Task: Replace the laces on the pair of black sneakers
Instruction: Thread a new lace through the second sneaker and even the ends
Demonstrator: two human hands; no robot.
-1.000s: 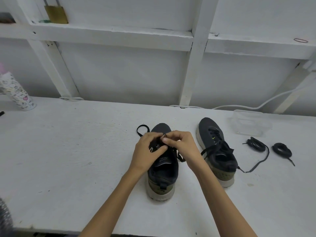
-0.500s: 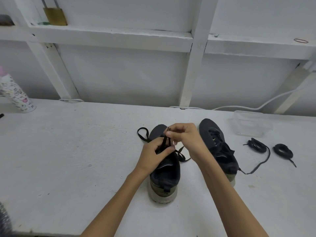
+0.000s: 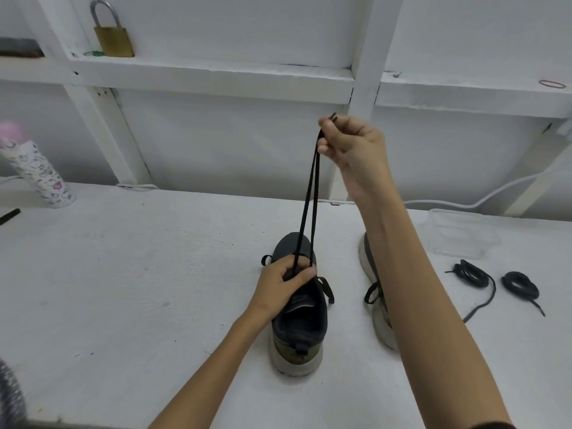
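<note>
A black sneaker [image 3: 297, 323] stands heel toward me at the middle of the white table [image 3: 139, 274]. My left hand [image 3: 283, 284] grips its upper by the eyelets. My right hand [image 3: 353, 147] is raised high above the toe and pinches the black lace [image 3: 309, 205], which runs as two taut strands down to the shoe. The second sneaker [image 3: 373, 292] lies to the right, mostly hidden behind my right forearm. Two coiled black laces [image 3: 473, 274] [image 3: 520, 284] lie on the table farther right.
A clear plastic box [image 3: 461, 233] sits behind the coiled laces. A patterned bottle [image 3: 37, 171] leans at the far left. A brass padlock [image 3: 113, 38] stands on the shelf above. A white cable [image 3: 495, 193] runs along the back wall.
My right hand rose from just above the shoe to well above it, drawing the lace out into two long taut strands. My left hand stayed on the sneaker.
</note>
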